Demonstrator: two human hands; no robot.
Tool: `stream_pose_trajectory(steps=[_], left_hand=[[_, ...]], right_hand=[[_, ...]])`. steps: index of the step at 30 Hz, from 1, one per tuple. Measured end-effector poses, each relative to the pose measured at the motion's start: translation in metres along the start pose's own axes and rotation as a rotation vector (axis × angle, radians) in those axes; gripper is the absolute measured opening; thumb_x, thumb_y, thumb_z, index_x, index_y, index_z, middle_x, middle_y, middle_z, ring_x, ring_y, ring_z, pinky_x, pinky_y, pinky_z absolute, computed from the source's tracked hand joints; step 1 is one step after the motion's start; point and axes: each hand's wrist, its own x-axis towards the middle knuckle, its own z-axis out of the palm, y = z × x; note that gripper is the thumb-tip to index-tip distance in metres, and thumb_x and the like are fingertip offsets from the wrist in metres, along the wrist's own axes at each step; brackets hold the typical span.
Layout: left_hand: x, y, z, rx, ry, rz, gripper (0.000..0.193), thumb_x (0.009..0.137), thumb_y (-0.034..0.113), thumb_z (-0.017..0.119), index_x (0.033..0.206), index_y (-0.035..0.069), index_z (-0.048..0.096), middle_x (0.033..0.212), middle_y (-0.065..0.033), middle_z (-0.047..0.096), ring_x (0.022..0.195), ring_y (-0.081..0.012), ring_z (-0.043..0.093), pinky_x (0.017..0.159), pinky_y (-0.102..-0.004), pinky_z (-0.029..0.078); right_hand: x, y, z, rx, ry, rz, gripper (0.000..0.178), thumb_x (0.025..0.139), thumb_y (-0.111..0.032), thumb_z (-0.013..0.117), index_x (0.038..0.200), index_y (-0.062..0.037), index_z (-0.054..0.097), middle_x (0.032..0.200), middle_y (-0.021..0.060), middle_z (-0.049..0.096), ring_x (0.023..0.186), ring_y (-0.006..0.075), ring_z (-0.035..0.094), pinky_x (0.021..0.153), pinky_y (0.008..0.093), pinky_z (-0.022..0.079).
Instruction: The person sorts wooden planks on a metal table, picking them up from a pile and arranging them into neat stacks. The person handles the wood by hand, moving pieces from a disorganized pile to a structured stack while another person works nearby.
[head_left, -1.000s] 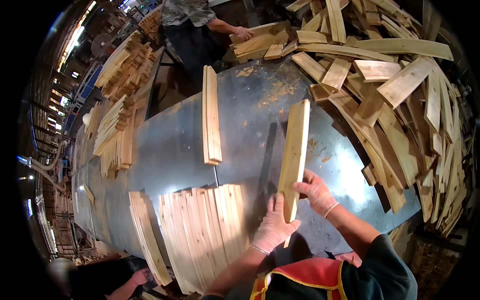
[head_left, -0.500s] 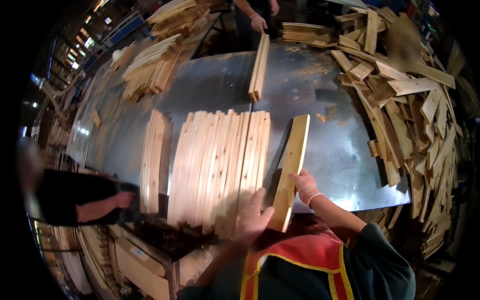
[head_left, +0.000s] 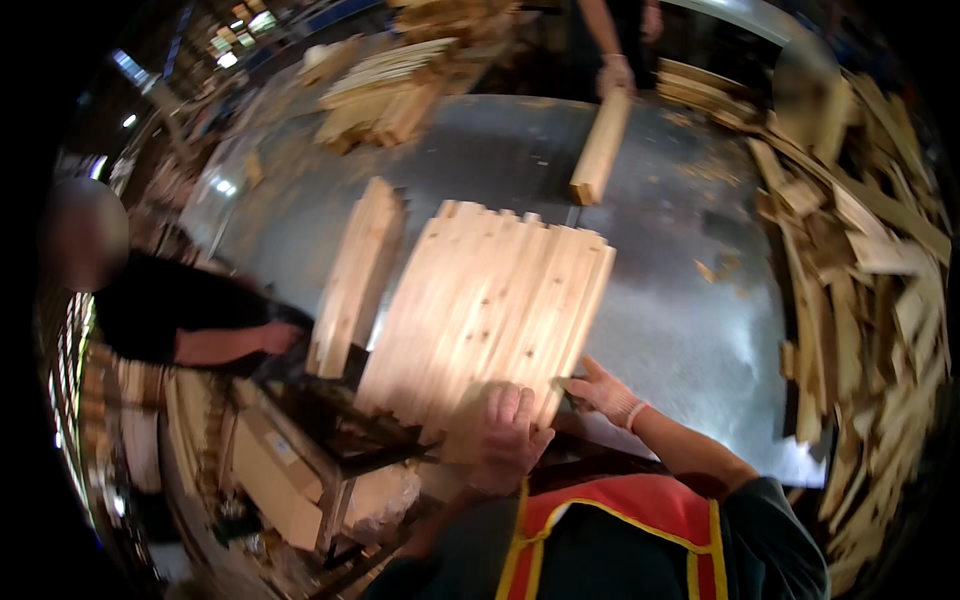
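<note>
And the loose board is in! Half a second ago it stood apart from the row, the right hand (head_left: 605, 392) holding it by the side; now the outermost board (head_left: 588, 315) lies along the right edge of the row of pale planks (head_left: 475, 300), and the gap is gone. The row sits at the near side of the metal-topped table (head_left: 690, 310). The left hand (head_left: 508, 440), off the wood's far reaches, is laid over the near plank ends, fingers close together, thumb out to the side; blurred, so whether it grips, I cannot tell. The right has let go its wrap, half open now, thumb and forefinger spread at the row's outer edge, nothing visible between them. Across the table, a co-worker's hand (head_left: 615, 76) remains at the far end of the paired boards (head_left: 602, 145). Left of the row, the narrow stack of planks (head_left: 355, 280) remains separate.
</note>
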Motion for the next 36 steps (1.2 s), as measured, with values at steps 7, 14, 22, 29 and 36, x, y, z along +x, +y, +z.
stream_pose_trajectory(steps=[7,14,22,29,36], left_hand=[[0.024,-0.263,-0.042,0.556,0.306,-0.538,0.088,0.090,0.046,0.074,0.159,0.004,0.039,0.155,-0.0194,0.043,0.145,-0.0432,0.036,0.127,-0.0532,0.022],[0.081,-0.403,-0.126,0.549,-0.127,-0.915,0.112,0.070,0.051,0.084,0.161,0.009,0.033,0.148,-0.0171,0.052,0.140,-0.0415,0.046,0.113,-0.0519,0.041],[0.071,-0.479,-0.103,0.334,-0.168,-0.776,0.097,0.075,0.030,0.082,0.158,0.013,0.034,0.123,-0.0241,0.062,0.114,-0.0447,0.062,0.099,-0.0507,0.052],[0.077,-0.588,-0.116,0.208,-0.156,-0.583,0.097,0.079,0.011,0.080,0.161,0.000,0.029,0.130,-0.0289,0.060,0.121,-0.0472,0.059,0.103,-0.0515,0.051],[0.067,-0.700,-0.124,-0.231,-0.108,-0.643,0.082,0.090,0.021,0.073,0.160,-0.001,0.037,0.153,-0.0247,0.050,0.138,-0.0365,0.052,0.116,-0.0424,0.042]], right_hand=[[0.034,-0.006,0.016,-0.193,0.092,0.134,0.082,0.094,-0.044,0.075,0.154,-0.0075,0.033,0.111,0.0107,0.070,0.082,0.0191,0.065,0.064,0.0355,0.055],[0.051,-0.042,0.017,-0.294,-0.024,0.343,0.054,0.097,-0.031,0.072,0.142,-0.0045,0.058,0.123,0.0095,0.072,0.102,0.0230,0.072,0.074,0.0345,0.064],[0.111,-0.024,0.059,-0.577,-0.094,0.089,0.042,0.099,-0.034,0.068,0.129,-0.0062,0.073,0.116,0.0116,0.077,0.093,0.0154,0.074,0.080,0.0306,0.063],[0.200,-0.081,0.153,-0.501,0.019,0.170,0.059,0.095,-0.047,0.074,0.135,-0.0048,0.067,0.118,0.0133,0.077,0.083,0.0188,0.074,0.077,0.0311,0.061],[0.263,-0.020,0.159,-0.580,0.055,0.124,0.108,0.087,-0.068,0.072,0.140,0.0203,0.039,0.122,0.0328,0.069,0.115,0.0382,0.069,0.100,0.0421,0.053]])
